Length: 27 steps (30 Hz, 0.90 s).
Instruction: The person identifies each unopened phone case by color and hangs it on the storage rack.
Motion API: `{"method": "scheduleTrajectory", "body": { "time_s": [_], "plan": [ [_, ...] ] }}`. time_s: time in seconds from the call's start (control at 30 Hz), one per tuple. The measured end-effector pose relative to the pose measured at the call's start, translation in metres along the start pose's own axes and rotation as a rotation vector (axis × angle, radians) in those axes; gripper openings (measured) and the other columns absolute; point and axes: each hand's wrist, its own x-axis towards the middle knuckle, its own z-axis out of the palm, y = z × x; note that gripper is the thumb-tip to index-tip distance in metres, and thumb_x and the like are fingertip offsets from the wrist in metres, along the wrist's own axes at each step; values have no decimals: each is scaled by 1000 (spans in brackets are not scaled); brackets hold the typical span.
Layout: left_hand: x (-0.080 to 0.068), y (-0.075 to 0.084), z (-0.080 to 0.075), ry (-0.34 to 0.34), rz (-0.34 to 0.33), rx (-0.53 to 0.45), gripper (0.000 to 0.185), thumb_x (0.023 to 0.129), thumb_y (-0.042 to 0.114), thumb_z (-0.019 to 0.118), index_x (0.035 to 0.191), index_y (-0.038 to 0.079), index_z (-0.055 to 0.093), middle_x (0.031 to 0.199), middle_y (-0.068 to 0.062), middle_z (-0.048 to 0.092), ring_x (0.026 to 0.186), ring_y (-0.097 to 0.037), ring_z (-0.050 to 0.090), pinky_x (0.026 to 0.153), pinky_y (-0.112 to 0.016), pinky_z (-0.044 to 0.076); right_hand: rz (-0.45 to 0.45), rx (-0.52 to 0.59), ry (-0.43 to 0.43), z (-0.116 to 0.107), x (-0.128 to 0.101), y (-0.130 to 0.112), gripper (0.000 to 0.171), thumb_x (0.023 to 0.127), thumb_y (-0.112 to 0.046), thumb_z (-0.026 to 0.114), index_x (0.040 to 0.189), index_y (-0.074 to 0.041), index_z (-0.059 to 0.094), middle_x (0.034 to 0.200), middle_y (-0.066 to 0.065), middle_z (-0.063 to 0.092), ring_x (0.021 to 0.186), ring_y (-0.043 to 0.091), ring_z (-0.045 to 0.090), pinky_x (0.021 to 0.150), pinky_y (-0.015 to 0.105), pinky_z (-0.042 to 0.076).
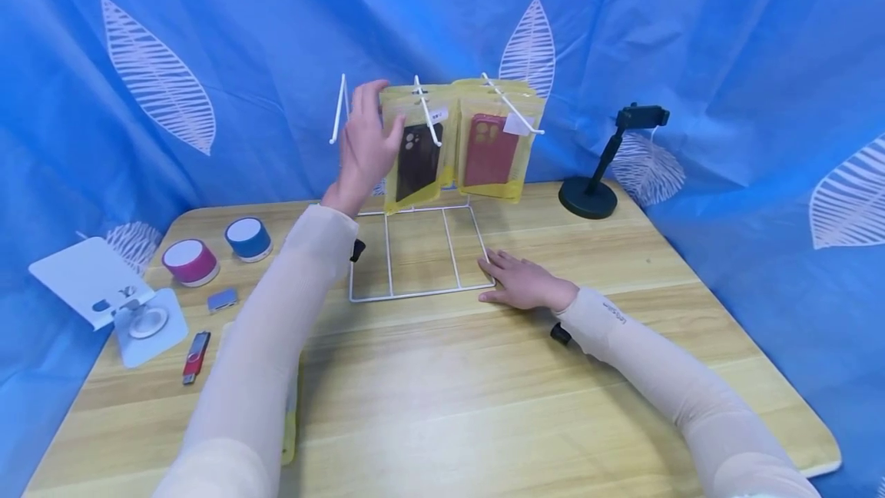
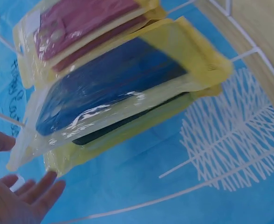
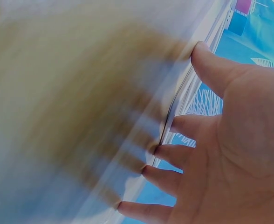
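Note:
My left hand point(image 1: 369, 141) is raised at the left side of a yellow pouch with a dark phone case point(image 1: 418, 164), which hangs on the middle hook of a white wire rack point(image 1: 422, 296). In the left wrist view its fingers point(image 2: 48, 191) are spread and hold nothing; a small gap shows between them and the pouches. Further right hang pouches with a red phone case point(image 1: 491, 152). My right hand point(image 1: 522, 283) rests on the table, its fingertips at the right front corner of the rack's base. The right wrist view shows those fingers point(image 3: 162, 179) extended, touching the tabletop.
A left hook point(image 1: 339, 110) of the rack carries no pouch. On the left are a white stand point(image 1: 97, 283), pink and blue round speakers point(image 1: 190, 261), a small blue item point(image 1: 222, 300) and a red USB stick point(image 1: 197, 357). Another pouch point(image 1: 290, 421) lies partly under my left arm. A black phone stand point(image 1: 588, 197) stands back right.

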Motion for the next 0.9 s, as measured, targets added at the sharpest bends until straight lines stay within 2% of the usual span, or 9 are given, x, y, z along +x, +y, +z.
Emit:
{"method": "scheduleTrajectory", "body": {
  "time_s": [0.03,0.13,0.2,0.27,0.43,0.53,0.67,0.77,0.9],
  "plan": [
    [-6,-1,-1,14,26,6,52,99,21,60,143,0,43,147,-17,45,93,-33,59,74,-43,51,0,3,1,0,0,0,81,98,-60,46,159,-13,21,166,15,14,153,38,15,117,66,25],
    [-25,-3,-3,22,82,25,59,97,19,62,147,-2,37,159,-18,30,119,-34,56,94,-43,52,3,8,2,1,-1,-1,81,98,-60,47,159,-12,22,166,16,15,153,38,15,117,66,25],
    [-39,-4,-8,-12,102,48,62,97,18,62,148,-2,34,163,-18,22,130,-36,49,108,-44,45,1,7,3,1,-1,-2,81,98,-60,47,159,-12,22,166,16,15,153,39,16,116,67,25],
    [-54,-5,-15,-65,103,69,62,96,17,63,148,-1,35,165,-16,18,143,-36,37,119,-48,33,-1,5,3,1,-1,-2,81,98,-59,47,159,-12,22,166,17,15,152,39,16,116,67,25],
    [-85,0,-40,-225,80,121,58,95,16,65,146,2,42,163,-14,25,143,-37,37,117,-55,33,0,-4,9,-1,-2,-1,81,98,-58,48,159,-12,21,166,16,14,153,39,16,115,67,26],
    [-99,4,-55,-348,56,176,56,96,18,63,146,2,42,161,-15,30,142,-39,38,115,-57,35,0,1,14,-1,-2,-2,80,99,-57,48,159,-12,22,166,17,15,152,39,16,115,68,26],
    [-116,4,-75,-536,-8,276,54,98,19,60,146,2,42,158,-17,36,140,-39,42,114,-57,37,-5,8,14,-2,-2,-1,80,99,-57,49,159,-11,22,166,17,15,152,40,16,115,68,25],
    [-130,-3,-89,-674,-62,364,53,98,20,60,145,2,44,151,-20,45,136,-40,47,112,-56,39,-7,5,15,-2,-2,0,80,99,-57,49,159,-11,22,166,18,15,152,40,16,115,69,25],
    [-152,-20,-110,-851,-157,466,48,98,14,60,142,-1,49,140,-26,55,127,-44,54,105,-58,45,-7,13,11,-2,-2,0,80,99,-57,48,159,-11,22,166,17,14,152,40,15,115,69,24]
  ]
}}
